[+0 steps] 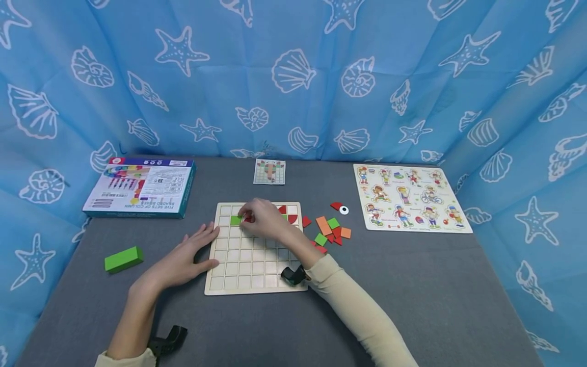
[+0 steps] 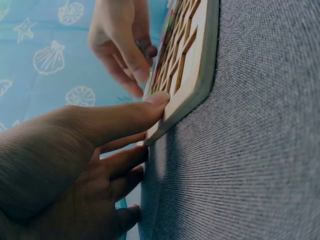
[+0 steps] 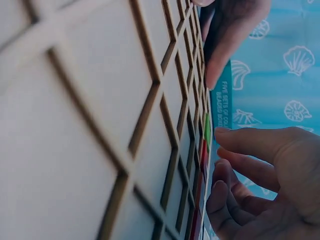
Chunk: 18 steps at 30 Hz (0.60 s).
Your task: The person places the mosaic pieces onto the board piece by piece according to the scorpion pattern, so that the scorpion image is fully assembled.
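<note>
In the head view, a wooden grid board [image 1: 245, 267] lies on the table. My left hand [image 1: 185, 257] rests at its left edge, fingers extended; in the left wrist view the thumb [image 2: 132, 117] touches the rim. Over the upper rows is my right hand [image 1: 263, 218], its fingertips beside a red piece [image 1: 249, 218] and near a green square [image 1: 235, 220]. The right wrist view shows the right hand's thumb [image 3: 240, 137] close to the board, with no piece visible between thumb and fingers. Other red pieces [image 1: 292, 218] sit in the board's upper right, partly behind the right hand.
Loose red, green and orange pieces [image 1: 323, 226] and a round white eye piece [image 1: 344, 210] lie right of the board. A pattern card [image 1: 269, 179] is behind it. Around are a puzzle board [image 1: 417, 224], a beaded-boxes carton [image 1: 137, 211] and a green block [image 1: 124, 259].
</note>
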### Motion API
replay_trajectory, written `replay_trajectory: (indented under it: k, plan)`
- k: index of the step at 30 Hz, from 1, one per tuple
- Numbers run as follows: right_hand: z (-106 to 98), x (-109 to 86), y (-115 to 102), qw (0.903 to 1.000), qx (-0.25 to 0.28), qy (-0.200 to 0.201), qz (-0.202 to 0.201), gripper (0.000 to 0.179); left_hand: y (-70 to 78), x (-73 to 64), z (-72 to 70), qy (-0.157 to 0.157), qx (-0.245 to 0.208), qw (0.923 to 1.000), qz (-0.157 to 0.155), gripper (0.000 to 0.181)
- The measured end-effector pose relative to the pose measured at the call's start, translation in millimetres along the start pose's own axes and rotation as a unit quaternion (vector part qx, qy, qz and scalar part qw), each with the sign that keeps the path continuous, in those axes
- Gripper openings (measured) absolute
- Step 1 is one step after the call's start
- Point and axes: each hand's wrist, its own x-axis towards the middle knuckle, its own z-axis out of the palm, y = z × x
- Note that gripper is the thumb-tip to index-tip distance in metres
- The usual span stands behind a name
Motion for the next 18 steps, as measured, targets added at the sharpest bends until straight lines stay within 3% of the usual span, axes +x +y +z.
replay_trajectory:
  k: [9,18]
  plan:
    - [-24.0,-32.2,11.9,0.9996,0.024,0.004,0.014,0.019,-0.8,1.6,0.7,-0.009,0.005,0.9998,-0.015,0.084]
    - [-58.0,-74.8,45.8,0.9983,0.005,0.032,0.048,0.017,0.2,2.2,0.6,-0.011,0.008,0.9997,-0.019,0.084]
